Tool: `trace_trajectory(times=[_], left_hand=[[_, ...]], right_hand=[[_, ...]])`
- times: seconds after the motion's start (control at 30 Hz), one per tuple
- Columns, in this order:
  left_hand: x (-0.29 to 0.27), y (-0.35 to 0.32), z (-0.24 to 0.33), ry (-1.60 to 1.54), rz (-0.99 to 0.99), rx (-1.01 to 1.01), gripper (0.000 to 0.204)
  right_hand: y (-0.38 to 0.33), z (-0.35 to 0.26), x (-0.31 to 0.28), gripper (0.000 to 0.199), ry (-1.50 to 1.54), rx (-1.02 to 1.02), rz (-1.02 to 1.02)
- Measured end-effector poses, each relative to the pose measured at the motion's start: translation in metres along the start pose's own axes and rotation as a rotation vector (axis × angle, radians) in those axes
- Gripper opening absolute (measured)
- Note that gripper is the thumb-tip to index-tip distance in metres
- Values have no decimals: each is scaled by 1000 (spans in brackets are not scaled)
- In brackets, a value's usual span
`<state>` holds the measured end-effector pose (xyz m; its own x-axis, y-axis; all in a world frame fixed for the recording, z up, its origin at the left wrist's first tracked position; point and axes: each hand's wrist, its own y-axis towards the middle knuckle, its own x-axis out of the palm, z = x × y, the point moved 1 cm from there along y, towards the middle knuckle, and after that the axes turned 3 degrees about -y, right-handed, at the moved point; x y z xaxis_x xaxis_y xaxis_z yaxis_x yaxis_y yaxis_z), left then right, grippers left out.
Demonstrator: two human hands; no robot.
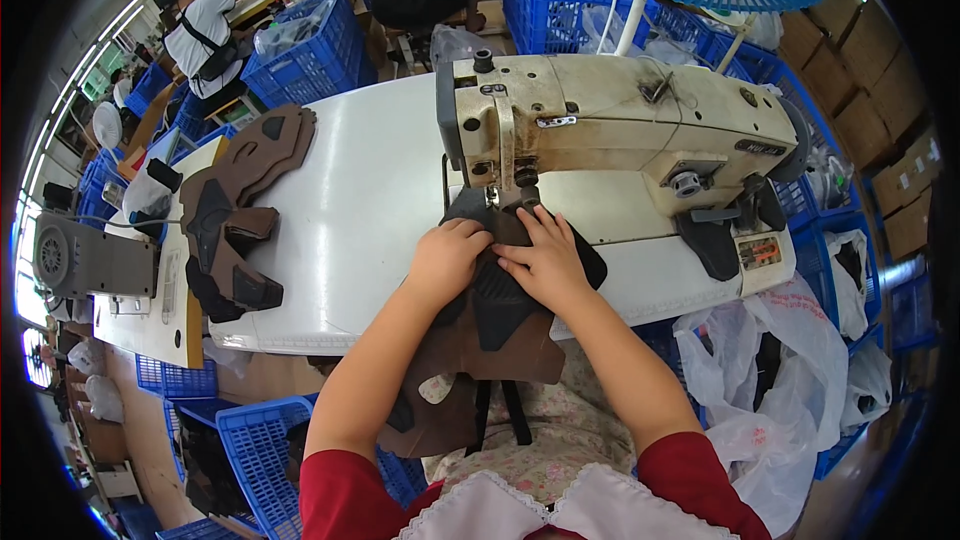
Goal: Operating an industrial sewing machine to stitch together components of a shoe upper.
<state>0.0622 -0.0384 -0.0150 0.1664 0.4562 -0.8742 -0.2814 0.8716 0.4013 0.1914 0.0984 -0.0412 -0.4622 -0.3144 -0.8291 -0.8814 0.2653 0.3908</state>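
A brown and black shoe upper piece (502,315) lies under the needle area of a cream sewing machine (600,125). Its lower part hangs over the table's front edge toward my lap. My left hand (450,252) has its fingers bent and pressed together on the piece's left side, gripping it. Flat on the right side of the same piece rests my right hand (545,260), fingers spread, the tips close to the presser foot (492,196). The needle tip is too small to make out.
More brown and black upper pieces (235,210) lie stacked on the white table (345,170) at left. A grey motor unit (95,255) stands beyond them. Blue crates (310,50) and plastic bags (770,380) surround the table. Another person (205,35) works at far left.
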Motion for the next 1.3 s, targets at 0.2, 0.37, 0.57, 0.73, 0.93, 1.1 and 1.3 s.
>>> trace_trajectory(times=[0.2,0.37,0.57,0.73,0.93,1.1,1.3], left_hand=[[-1,-5,-7,-9,1,14,23],[-3,-4,-5,-4,-32,31,25],[-2,-9,11,-19,-88,-157,29],[-4,-22,3,-78,-69,10,37],[-2,-24,-2,-95,-60,31,35],[0,-22,-5,-109,-42,30,33],[1,-15,-7,-150,11,24,25]], right_hand=[[0,0,1,20,19,-16,24],[0,0,0,22,23,12,41],[1,-1,0,23,42,59,23],[0,0,0,23,54,70,18],[1,0,2,23,37,47,27],[6,2,0,29,54,51,36],[13,10,0,33,76,55,17]])
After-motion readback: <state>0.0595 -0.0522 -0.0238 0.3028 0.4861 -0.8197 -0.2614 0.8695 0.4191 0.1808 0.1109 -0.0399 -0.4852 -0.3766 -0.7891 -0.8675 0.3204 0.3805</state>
